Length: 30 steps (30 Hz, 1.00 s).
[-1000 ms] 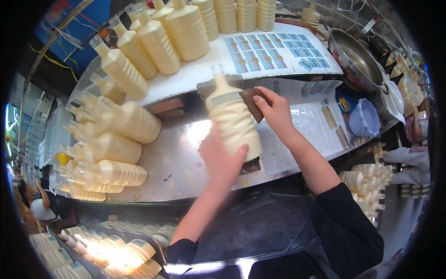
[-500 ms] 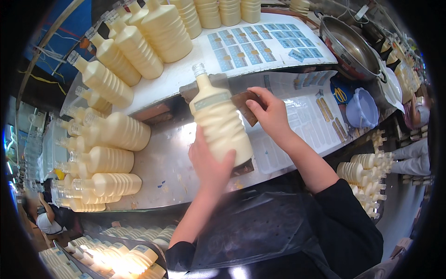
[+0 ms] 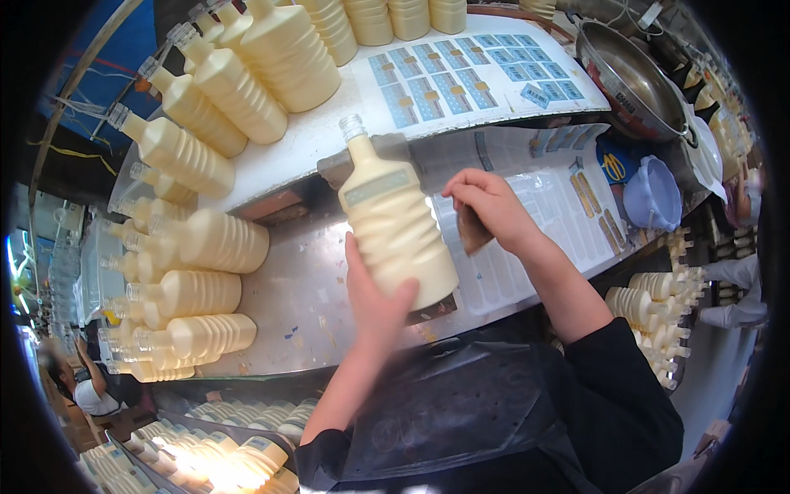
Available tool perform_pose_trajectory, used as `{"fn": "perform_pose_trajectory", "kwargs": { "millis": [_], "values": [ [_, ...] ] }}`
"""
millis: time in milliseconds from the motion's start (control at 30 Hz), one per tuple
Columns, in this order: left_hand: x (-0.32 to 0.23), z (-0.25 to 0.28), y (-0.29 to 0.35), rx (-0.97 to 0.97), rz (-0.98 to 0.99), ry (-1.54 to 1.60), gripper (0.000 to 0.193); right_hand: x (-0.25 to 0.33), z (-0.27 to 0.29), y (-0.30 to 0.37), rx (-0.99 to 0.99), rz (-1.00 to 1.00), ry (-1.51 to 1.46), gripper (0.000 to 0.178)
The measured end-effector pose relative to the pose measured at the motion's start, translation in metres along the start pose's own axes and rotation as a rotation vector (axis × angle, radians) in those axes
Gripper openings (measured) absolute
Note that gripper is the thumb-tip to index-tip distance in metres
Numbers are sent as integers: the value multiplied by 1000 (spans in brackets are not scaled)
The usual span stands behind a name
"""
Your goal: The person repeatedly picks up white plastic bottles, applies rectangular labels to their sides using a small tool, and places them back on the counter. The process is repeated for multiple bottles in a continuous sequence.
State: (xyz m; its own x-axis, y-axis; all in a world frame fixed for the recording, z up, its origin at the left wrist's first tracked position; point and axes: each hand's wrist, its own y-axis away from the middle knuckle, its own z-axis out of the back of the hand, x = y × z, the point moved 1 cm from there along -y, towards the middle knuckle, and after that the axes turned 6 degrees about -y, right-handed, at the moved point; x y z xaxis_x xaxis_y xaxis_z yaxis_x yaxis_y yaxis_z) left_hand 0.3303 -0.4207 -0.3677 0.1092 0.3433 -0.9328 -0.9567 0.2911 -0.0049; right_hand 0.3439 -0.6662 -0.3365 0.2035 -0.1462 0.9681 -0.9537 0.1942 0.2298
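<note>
Over the table [image 3: 300, 309], the cream bottle [image 3: 401, 230] points its neck away, slightly leftward – the left hand [image 3: 372, 298] grips its lower part, while the right hand [image 3: 492, 210], closed on a brown flat piece [image 3: 471, 231], is just beside, not touching

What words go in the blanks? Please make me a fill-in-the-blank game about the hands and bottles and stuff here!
1. The person's ____ hand is on the ridged cream bottle in the middle.
2. The flat piece in the right hand is coloured ____.
3. The person's sleeves are ____.
4. The round metal pan is to the ____ of the blue labels.

Missing words: left; brown; black; right.
</note>
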Motion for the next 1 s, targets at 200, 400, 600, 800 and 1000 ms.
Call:
{"fn": "perform_pose_trajectory", "kwargs": {
  "millis": [200,400,600,800,1000],
  "values": [
    [-14,6,-24,-107,-2,130,97,17,-26,-19,29,203,120,31],
    [-36,16,-79,-91,221,386,49,28,-41,-34,114,33,368,26],
    [-11,10,-93,-67,189,517,42,1,-27,-47,239,-30,-225,29],
    [-18,6,-85,-38,272,621,45,-3,-33,-39,210,60,-176,31],
    [-7,12,-81,4,189,509,48,3,-27,-37,263,-139,-358,39]
  ]
}}
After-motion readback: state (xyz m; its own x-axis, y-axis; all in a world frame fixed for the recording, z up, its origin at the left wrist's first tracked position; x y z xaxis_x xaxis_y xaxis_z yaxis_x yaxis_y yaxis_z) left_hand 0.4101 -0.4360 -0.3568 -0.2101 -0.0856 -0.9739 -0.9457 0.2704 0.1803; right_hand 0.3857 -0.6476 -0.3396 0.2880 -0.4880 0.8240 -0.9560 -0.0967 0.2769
